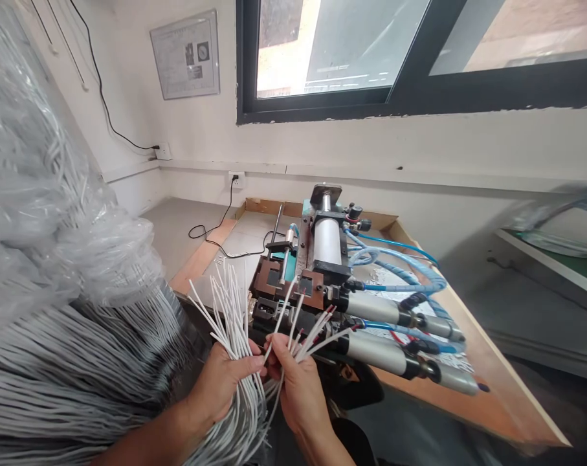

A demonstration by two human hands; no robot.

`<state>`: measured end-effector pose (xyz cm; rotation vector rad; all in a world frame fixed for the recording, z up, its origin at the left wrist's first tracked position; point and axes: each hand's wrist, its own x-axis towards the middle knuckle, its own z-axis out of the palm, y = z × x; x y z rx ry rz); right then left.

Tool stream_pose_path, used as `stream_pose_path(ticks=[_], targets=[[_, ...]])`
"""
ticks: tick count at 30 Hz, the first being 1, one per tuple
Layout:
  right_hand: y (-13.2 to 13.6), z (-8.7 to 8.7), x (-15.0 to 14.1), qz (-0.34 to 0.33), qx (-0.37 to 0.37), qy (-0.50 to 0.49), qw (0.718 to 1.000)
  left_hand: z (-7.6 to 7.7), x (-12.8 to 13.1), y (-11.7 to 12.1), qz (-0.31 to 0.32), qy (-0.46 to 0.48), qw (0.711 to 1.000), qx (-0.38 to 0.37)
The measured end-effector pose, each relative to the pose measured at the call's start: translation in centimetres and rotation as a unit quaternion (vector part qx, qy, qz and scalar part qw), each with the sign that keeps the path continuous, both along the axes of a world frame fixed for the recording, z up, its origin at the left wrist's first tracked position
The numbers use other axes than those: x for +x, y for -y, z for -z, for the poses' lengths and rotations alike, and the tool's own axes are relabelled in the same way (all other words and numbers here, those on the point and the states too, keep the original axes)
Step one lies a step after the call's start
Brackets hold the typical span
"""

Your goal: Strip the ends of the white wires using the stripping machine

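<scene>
A thick bundle of white cables (231, 310) is gripped in my left hand (222, 378), its ends fanned upward. My right hand (296, 382) is closed on a smaller group of white cables (317, 333), some with dark reddish tips. Between the right thumb and fingers, single cables point up toward the machine. Both hands nearly touch at the fingertips, just in front of a pneumatic machine (300, 285) with brown metal blocks. The lengths of cable hang down below both hands.
Many grey cables (79, 375) hang at the left beneath clear plastic wrapping (41, 194). Silver air cylinders (380, 353) and blue hoses (409, 272) extend right of the machine. A wooden-edged tabletop (511, 388) carries it, below a window (342, 52). A black power cord (208, 230) lies behind.
</scene>
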<state>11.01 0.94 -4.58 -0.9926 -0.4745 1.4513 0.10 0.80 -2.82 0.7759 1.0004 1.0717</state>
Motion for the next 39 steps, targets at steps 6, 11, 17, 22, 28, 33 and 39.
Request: stream_pose_path(ticks=[6, 11, 17, 22, 28, 33, 39], targets=[[1.4, 1.5, 0.5, -0.004, -0.013, 0.051, 0.999, 0.3, -0.4, -0.2, -0.026, 0.010, 0.998, -0.063], [1.1, 1.7, 0.9, -0.013, -0.010, 0.060, 0.998, -0.3, -0.1, -0.1, -0.034, 0.003, 0.998, -0.054], [0.7, 1.8, 0.9, -0.024, -0.020, 0.076, 0.997, 0.0, -0.3, -0.2, -0.058, 0.020, 0.998, -0.031], [1.1, 2.9, 1.3, -0.046, 0.012, 0.132, 0.990, 0.4, -0.5, -0.7, -0.064, 0.004, 0.998, 0.000], [3.1, 4.4, 1.9, -0.132, 0.057, 0.161, 0.977, -0.3, -0.5, -1.3, -0.063, -0.005, 0.997, 0.038], [4.3, 4.1, 2.2, -0.201, 0.058, 0.159, 0.965, -0.6, -0.4, -1.7, -0.063, 0.016, 0.997, 0.037], [4.9, 4.0, 1.9, -0.226, 0.037, 0.118, 0.966, -0.2, -0.5, -1.9, -0.100, 0.029, 0.993, 0.048]])
